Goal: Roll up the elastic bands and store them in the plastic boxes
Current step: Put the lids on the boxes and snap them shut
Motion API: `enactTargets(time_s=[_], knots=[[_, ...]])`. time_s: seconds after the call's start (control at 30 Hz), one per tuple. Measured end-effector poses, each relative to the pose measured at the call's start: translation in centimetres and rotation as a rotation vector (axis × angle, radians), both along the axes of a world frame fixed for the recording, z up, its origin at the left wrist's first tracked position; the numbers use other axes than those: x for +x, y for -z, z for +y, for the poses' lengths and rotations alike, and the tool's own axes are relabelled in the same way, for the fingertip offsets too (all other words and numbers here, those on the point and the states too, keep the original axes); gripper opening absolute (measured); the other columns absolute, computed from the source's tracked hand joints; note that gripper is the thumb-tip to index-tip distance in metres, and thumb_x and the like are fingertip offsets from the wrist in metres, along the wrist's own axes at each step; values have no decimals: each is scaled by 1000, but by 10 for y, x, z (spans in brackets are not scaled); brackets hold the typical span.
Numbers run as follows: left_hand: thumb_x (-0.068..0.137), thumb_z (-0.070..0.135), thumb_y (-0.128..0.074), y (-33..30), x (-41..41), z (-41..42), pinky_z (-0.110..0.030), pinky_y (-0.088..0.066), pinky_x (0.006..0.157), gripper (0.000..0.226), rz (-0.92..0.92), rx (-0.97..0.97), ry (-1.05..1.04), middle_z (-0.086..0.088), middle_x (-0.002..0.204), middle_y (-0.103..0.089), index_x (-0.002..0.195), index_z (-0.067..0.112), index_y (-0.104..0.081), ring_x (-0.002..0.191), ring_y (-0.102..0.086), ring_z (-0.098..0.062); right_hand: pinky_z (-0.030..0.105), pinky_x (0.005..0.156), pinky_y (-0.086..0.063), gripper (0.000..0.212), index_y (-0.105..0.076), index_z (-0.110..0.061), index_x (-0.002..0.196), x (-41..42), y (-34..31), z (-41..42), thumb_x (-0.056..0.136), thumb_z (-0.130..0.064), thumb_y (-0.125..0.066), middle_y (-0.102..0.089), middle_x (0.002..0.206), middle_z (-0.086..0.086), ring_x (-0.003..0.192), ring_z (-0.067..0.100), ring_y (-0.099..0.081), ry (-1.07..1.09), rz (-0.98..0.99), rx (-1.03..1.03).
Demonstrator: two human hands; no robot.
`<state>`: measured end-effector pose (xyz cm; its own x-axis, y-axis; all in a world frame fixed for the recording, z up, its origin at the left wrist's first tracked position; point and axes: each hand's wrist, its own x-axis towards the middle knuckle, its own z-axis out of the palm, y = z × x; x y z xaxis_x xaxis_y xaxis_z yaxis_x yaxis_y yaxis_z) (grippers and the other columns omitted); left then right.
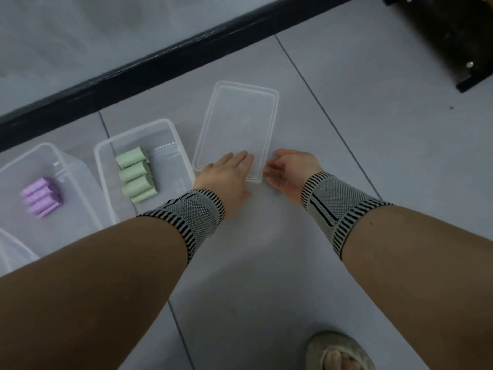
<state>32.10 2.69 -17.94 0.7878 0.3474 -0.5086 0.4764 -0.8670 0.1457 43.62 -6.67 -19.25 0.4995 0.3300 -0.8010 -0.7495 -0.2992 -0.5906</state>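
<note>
A clear plastic lid (237,121) lies flat on the grey tiled floor. My left hand (229,174) rests on its near edge with straight fingers. My right hand (289,170) is just beside the lid's near right corner, fingers relaxed and slightly curled, holding nothing. To the left stands an open clear box (106,153) with several rolled green bands (134,177) inside. Farther left, another clear box (50,150) holds several rolled purple bands (42,197).
A black baseboard (160,65) runs diagonally along the wall behind the boxes. A dark piece of furniture (450,36) stands at the top right. A foot in a sandal (337,353) is at the bottom edge. Another clear plastic piece (13,252) shows at the far left.
</note>
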Motion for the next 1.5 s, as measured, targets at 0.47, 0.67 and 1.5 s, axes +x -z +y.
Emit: enactTargets(time_s=[0.47,0.67,1.5], knots=[[96,20,-44,-46,8,13,-33,-40,92,48,-505,52,-208,-1,140,-43,143,19,-38,114,-52,-26,29,72,-48,23,-68,-22,106,5,-28,12,90,-9,-57,-63,94,-2,80,13,-55,-242,-266,187],[90,29,-54,-90,-18,32,-38,-54,81,20,-760,-277,-831,-3,94,-68,102,17,-64,87,-66,-25,36,107,-37,76,-31,-16,145,-10,-35,17,84,-47,-63,-38,147,7,131,23,-42,-346,-560,-152],[85,31,-64,-52,-194,61,-36,-51,89,19,-343,-195,-1078,-3,89,-71,96,15,-68,89,-66,-20,24,98,-32,80,-20,-28,150,-118,-33,72,85,-41,-65,-31,142,10,127,22,-43,-909,-793,-146]])
